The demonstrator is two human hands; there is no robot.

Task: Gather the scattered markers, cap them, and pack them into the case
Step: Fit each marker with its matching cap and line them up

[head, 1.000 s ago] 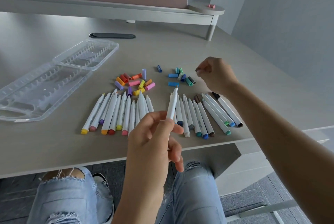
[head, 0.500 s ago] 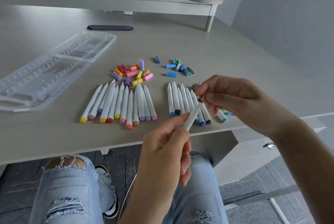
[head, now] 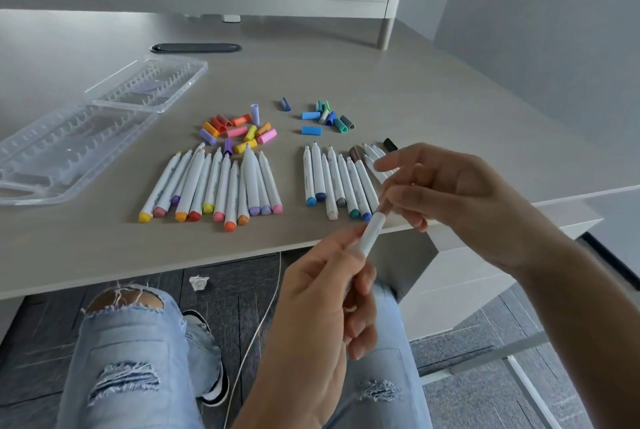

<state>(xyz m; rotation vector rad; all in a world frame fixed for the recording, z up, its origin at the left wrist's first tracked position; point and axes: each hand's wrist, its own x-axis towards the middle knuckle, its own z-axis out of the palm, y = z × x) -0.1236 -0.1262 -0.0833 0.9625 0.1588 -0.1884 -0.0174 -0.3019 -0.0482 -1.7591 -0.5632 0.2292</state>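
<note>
- The right hand (head: pixel 450 200) pinches something small at the upper tip of the white marker (head: pixel 370 232). Its thumb and forefinger are closed narrow there, and its other fingers (head: pixel 391 162) are spread loose above. The pinched piece is hidden by the fingertips, so I cannot tell its colour; I judge it to be a cap.
- The left hand (head: pixel 322 293) grips the lower barrel of that marker, fingers curled round it, the barrel tilted towards 1 o'clock over the near tabletop edge (head: pixel 242 255).
- A second ago the right hand was out at the cool-coloured caps (head: pixel 329 116) and the marker stood upright in the left hand. Half a second ago the two hands met. Now the right fingertips sit closer on the marker's tip.
- This suggests the cap is being pressed home; whether it has seated does not show.
- At 12 o'clock from the hands lies the cool-toned row of markers (head: pixel 339 182), uncapped, tips pointing away.
- At 10 o'clock lies the warm-toned row of markers (head: pixel 214 186), with the warm-coloured caps (head: pixel 239 130) piled just beyond it.
- Further at 10 o'clock the clear plastic case (head: pixel 69 151) lies open, holding no markers.
- Judged from this, capping has barely begun and packing has not started.
</note>
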